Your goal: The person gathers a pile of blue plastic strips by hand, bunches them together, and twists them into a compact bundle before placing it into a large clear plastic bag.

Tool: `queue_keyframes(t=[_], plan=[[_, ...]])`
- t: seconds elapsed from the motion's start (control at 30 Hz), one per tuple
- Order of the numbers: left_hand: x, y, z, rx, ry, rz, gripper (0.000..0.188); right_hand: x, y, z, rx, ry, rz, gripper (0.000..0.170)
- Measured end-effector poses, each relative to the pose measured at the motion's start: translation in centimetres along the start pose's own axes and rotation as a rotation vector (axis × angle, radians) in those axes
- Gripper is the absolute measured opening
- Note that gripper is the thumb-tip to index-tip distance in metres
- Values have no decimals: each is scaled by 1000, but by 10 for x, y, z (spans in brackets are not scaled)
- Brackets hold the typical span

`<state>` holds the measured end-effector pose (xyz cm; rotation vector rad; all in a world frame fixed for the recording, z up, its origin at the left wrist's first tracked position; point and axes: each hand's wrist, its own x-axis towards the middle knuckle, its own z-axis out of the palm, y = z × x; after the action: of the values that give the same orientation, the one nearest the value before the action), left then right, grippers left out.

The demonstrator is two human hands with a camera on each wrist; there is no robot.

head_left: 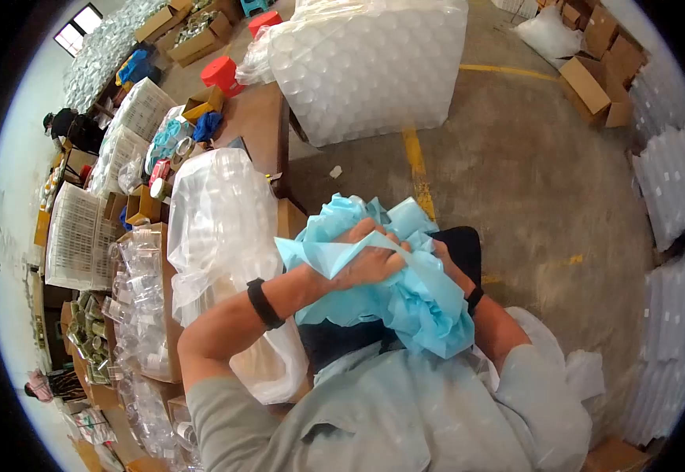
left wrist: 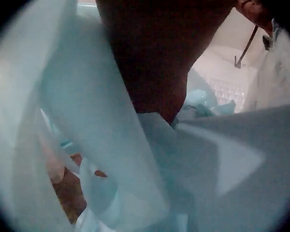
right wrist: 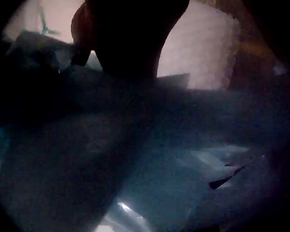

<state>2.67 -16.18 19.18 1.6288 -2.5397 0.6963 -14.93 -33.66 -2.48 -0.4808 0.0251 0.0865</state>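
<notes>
A crumpled bundle of thin light-blue plastic sheeting (head_left: 429, 307) is bunched in front of the person's body, over the lap. The left hand (head_left: 370, 256) grips its upper folds with bent fingers, and a pointed flap sticks out over the back of that hand. On the bundle's far right side the right hand (head_left: 448, 263) holds it, most of its fingers hidden behind the folds. Blue sheeting (left wrist: 101, 121) fills much of the left wrist view, around the dark shape of the hand (left wrist: 154, 53). In the right wrist view the sheeting (right wrist: 159, 179) is dim, below the hand (right wrist: 130, 38).
To the left lies a clear plastic bag (head_left: 216, 212) of transparent containers, beside boxes of clear bottles (head_left: 138, 307). White crates (head_left: 79, 236) stand farther left. Ahead are a brown table (head_left: 260, 126) and a large wrapped stack (head_left: 366, 71). Wrapped stacks (head_left: 673, 189) line the right.
</notes>
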Motion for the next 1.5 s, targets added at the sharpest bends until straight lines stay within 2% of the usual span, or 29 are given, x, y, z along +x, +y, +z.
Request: queue_keyframes(t=[0.07, 0.17, 0.2, 0.23, 0.3, 0.33, 0.37, 0.4, 0.43, 0.47, 0.5, 0.53, 0.6, 0.67, 0.73, 0.77, 0.83, 0.9, 0.97, 1.03, 1.13, 1.2, 1.23, 1.3, 1.33, 1.37, 1.43, 1.47, 1.5], plan=[[-3, 3, -1, -24, -58, 4, 40, 4, -10, 33, -125, 231, -11, 62], [-14, 7, 24, -78, -63, -37, 34, 5, -21, 71, -97, 276, -13, 73], [-14, 6, 20, -79, -67, -48, 34, 4, -24, 92, -59, 225, -8, 85], [-10, -1, 13, -66, -21, -44, 23, 7, -29, 99, -65, 214, 1, 85], [-10, -3, 14, -53, 15, -49, 13, 9, -34, 106, -484, 177, 52, 99], [-12, 3, 21, -112, -45, -84, 14, 14, -43, 109, -731, 276, 243, 105], [-13, 4, 27, -164, -101, -116, 16, 18, -40, 107, -729, 268, 246, 105], [-13, 3, 27, -411, 128, -246, 27, 23, -36, 103, -778, 217, 206, 103], [-16, 3, 33, -410, 125, -254, 27, 28, -37, 123, -823, 168, 170, 101], [-18, 1, 44, -327, 31, -195, 25, 19, -46, 147, -838, 260, 176, 92], [-20, -2, 50, -240, -63, -136, 22, 24, -42, 129, -842, 251, 178, 92], [-19, -1, 47, -302, -164, -201, 21, 32, -36, 97, -898, 152, 214, 84], [-16, -4, 48, -319, -113, -198, 26, 33, -31, 88, -950, 52, 252, 79], [-14, -3, 44, -341, -62, -187, 33, 22, -32, 124, -781, 154, 110, 83], [-8, -1, 32, -278, 44, -228, 51, 18, -36, 133, -701, 220, 112, 81], [-8, 1, 31, -280, 44, -227, 51, 16, -36, 135, -621, 285, 112, 79], [-6, 1, 30, -210, -2, -303, 62, 20, -40, 131, -618, 215, 52, 78], [-5, 3, 34, -154, 48, -323, 56, 26, -43, 127, -615, 154, -6, 77], [-8, 5, 34, 20, -19, -339, 53, 39, -44, 119, -553, 279, -192, 69], [-19, 9, 19, -110, 4, -343, 48, 54, -51, 69, -695, 378, -178, 49], [-51, 25, 2, -338, -133, -397, 47, 50, -65, 76, -782, 452, -234, 53], [-67, 36, -10, -931, -322, -717, 58, 49, -61, 61, -916, 513, -313, 57], [-65, 38, -14, -926, -320, -709, 58, 51, -61, 55, -1054, 565, -378, 61], [-61, 48, -24, -1116, 437, -1059, 78, 53, -58, 51, -1180, 559, -354, 70], [-50, 45, -25, -1126, 630, -1120, 100, 55, -52, 57, -1170, 553, -375, 72], [-43, 42, -20, -1110, 641, -1136, 100, 59, -43, 65, -1160, 544, -398, 75], [-40, 25, -4, -734, 655, -1299, 114, 57, -39, 119, -1200, 497, -419, 79], [-51, 16, 16, -590, 488, -1376, 125, 55, -34, 135, -991, 420, -371, 79], [-58, 14, 26, -576, 498, -1375, 125, 53, -31, 142, -784, 345, -323, 80]])
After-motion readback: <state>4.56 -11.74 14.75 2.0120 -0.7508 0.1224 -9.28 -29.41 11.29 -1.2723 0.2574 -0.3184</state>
